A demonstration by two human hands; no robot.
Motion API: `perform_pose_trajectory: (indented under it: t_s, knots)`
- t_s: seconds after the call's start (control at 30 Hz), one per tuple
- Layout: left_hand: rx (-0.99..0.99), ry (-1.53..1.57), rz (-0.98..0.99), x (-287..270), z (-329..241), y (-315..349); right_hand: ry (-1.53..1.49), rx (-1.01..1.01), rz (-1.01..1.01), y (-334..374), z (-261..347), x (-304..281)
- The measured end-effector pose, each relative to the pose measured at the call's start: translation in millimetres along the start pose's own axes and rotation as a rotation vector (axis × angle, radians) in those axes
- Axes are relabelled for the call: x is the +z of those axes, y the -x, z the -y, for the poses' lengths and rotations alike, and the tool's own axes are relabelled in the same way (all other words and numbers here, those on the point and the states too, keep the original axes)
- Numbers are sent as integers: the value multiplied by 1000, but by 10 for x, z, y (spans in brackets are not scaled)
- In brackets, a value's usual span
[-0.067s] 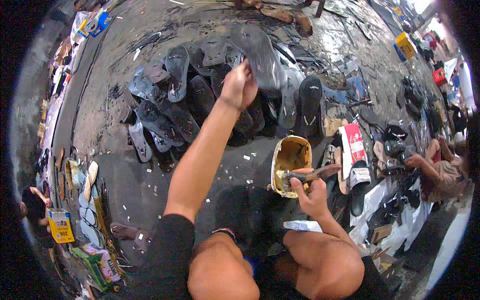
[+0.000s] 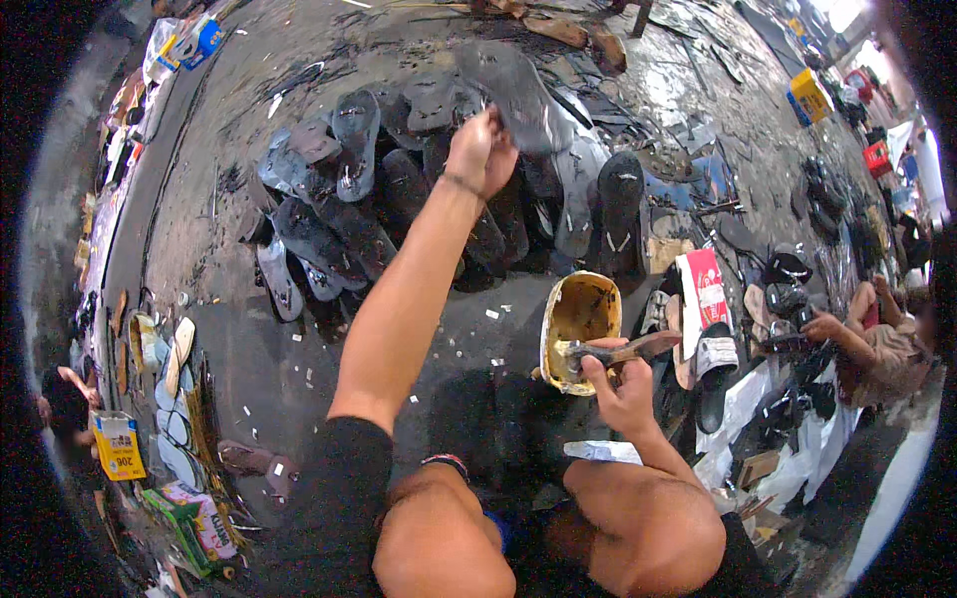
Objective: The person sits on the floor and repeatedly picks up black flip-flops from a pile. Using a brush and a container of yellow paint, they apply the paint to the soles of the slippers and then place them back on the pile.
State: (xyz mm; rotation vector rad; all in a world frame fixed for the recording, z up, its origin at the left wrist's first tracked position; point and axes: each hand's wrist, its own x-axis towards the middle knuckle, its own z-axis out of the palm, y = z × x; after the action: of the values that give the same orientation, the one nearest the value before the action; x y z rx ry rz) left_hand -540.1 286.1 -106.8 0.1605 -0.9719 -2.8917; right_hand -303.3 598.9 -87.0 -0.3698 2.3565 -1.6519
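The person's left arm reaches forward and slightly rightward, nearly straight, the left hand [image 2: 480, 154] curled closed around the near edge of a dark sole [image 2: 518, 98], which it holds at the far side of the pile [image 2: 399, 189]. The right arm is bent beside the knee; the right hand [image 2: 623, 387] pinches a brush [image 2: 640, 348] between thumb and fingers, bristles within the tub's [image 2: 547, 334] mouth, handle pointing right.
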Motion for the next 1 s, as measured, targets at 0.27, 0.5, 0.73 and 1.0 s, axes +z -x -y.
perform_pose_trajectory:
  t_s: [0.27,0.5,0.73,1.0]
  knots:
    - [-126,-605,-234,-526,423,2344,-29,81,-164,-122,-445,-3]
    - [-685,-2203,-603,-1172,-19,5449,246,64,-108,-193,-347,90]
    - [-831,-2242,-616,-1313,6,5864,274,-17,-49,-100,-531,100]
    - [-632,-2323,-628,-1855,-587,5314,395,-9,-87,-92,-630,-224]
